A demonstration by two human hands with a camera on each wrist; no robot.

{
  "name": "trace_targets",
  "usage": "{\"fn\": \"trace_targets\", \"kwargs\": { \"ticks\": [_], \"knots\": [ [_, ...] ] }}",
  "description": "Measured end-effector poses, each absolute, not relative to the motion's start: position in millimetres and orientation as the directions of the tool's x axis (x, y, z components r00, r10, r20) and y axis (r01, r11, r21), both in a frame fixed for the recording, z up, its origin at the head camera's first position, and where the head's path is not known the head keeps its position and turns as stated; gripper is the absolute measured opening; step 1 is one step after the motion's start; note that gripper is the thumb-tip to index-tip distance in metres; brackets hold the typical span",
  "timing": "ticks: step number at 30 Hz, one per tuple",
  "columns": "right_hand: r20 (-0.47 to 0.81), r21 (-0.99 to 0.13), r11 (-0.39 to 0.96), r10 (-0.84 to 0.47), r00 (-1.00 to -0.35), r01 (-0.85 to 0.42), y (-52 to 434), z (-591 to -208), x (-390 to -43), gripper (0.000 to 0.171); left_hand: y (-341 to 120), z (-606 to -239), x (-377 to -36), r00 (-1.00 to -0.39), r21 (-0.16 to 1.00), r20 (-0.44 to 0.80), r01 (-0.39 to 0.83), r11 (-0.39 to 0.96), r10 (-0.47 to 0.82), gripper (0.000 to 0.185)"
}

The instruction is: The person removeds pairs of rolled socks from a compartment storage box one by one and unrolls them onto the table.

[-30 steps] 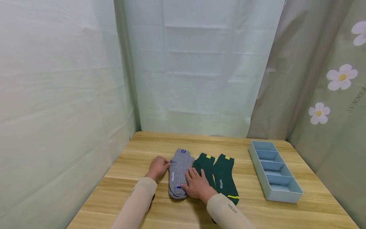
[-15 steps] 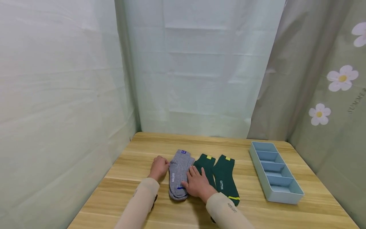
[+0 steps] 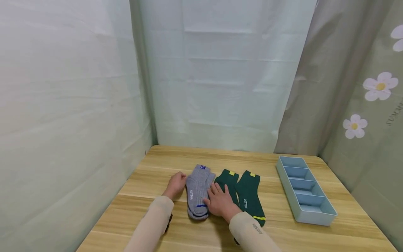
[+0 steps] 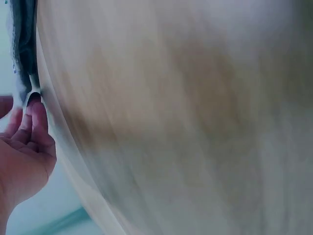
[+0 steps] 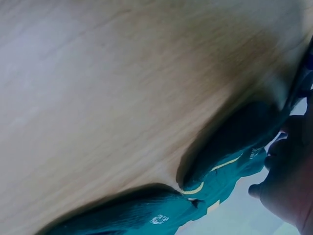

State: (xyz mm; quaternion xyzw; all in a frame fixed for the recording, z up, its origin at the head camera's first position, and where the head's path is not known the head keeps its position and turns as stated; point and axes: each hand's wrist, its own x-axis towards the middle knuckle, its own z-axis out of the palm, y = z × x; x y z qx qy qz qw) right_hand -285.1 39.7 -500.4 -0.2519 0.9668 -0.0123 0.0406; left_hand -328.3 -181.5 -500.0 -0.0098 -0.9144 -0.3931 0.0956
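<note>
Two grey socks (image 3: 197, 190) with white COTTON lettering lie one partly over the other on the wooden table. My left hand (image 3: 176, 183) is at their left edge, fingertips close to the ankle part. In the left wrist view its fingers (image 4: 39, 120) are bent, with the thumb apart from them. My right hand (image 3: 220, 201) lies with spread, fairly straight fingers over a dark green sock (image 3: 227, 177), its thumb at the grey socks' right edge. Another green sock (image 3: 248, 190), with a yellow tab and toe stripe, lies just right of it. The right palm's underside is hidden.
A light blue box (image 3: 286, 189) with several compartments stands on the table (image 3: 132, 217) at the right. Pale curtains (image 3: 220, 87) hang behind and to the left, and a flowered curtain (image 3: 371, 147) on the right.
The upper grey sock's toe has shifted slightly up, so more of the lower sock's toe shows. The right thumb has eased back to the socks' edge; the green socks lie as before.
</note>
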Motion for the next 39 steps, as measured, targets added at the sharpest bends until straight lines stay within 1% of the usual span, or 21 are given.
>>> {"fn": "trace_targets", "kwargs": {
  "ticks": [4,11,13,17,20,25,29,30,32,35,37,39],
  "knots": [
    [-0.076,-0.038,0.876,-0.483,-0.873,-0.481,39.4,-501.0,-285.3,0.062,-179.5,-503.5,-331.0,-0.983,0.761,0.173,0.095,0.642,-0.059,0.024],
    [-0.065,-0.048,0.875,-0.484,-0.873,-0.482,39.1,-503.2,-285.3,0.063,-185.5,-508.6,-332.1,-0.977,0.833,0.194,0.120,0.540,-0.083,0.019],
    [-0.066,-0.044,0.874,-0.486,-0.871,-0.484,39.2,-503.4,-285.6,0.063,-189.8,-508.4,-331.5,-0.974,0.832,0.209,0.131,0.540,-0.086,0.019],
    [-0.065,-0.036,0.871,-0.492,-0.868,-0.491,39.6,-503.4,-286.6,0.061,-197.0,-507.2,-330.0,-0.965,0.814,0.225,0.109,0.571,-0.137,0.020],
    [-0.072,-0.035,0.873,-0.488,-0.870,-0.487,39.6,-503.7,-287.6,0.058,-198.1,-506.6,-329.9,-0.971,0.829,0.177,0.059,0.555,-0.161,0.022],
    [-0.081,-0.037,0.876,-0.482,-0.872,-0.481,40.0,-506.1,-288.5,0.057,-196.0,-503.3,-328.4,-0.988,0.877,0.088,0.018,0.480,-0.123,0.032],
    [-0.065,-0.047,0.872,-0.489,-0.870,-0.487,40.5,-508.2,-286.9,0.059,-203.9,-501.3,-323.4,-0.990,0.885,0.114,0.064,0.461,-0.082,0.033],
    [-0.063,-0.052,0.872,-0.490,-0.869,-0.488,40.6,-508.4,-286.4,0.061,-208.0,-501.1,-322.5,-0.990,0.880,0.124,0.077,0.469,-0.070,0.032],
    [-0.061,-0.057,0.870,-0.492,-0.868,-0.490,40.6,-508.3,-285.4,0.064,-216.3,-499.5,-320.1,-0.991,0.875,0.113,0.066,0.480,-0.069,0.033],
    [-0.063,-0.067,0.872,-0.490,-0.870,-0.486,39.8,-505.5,-283.8,0.069,-229.3,-497.8,-318.7,-0.994,0.863,0.062,0.005,0.506,-0.094,0.035],
    [-0.068,-0.067,0.874,-0.485,-0.872,-0.481,39.0,-503.7,-282.8,0.071,-236.8,-497.4,-318.5,-0.993,0.835,0.057,-0.010,0.551,-0.104,0.035],
    [-0.058,-0.077,0.876,-0.481,-0.875,-0.476,37.6,-502.4,-281.0,0.072,-242.2,-497.0,-318.5,-0.991,0.773,0.094,0.011,0.635,-0.098,0.035]
  ]
}}
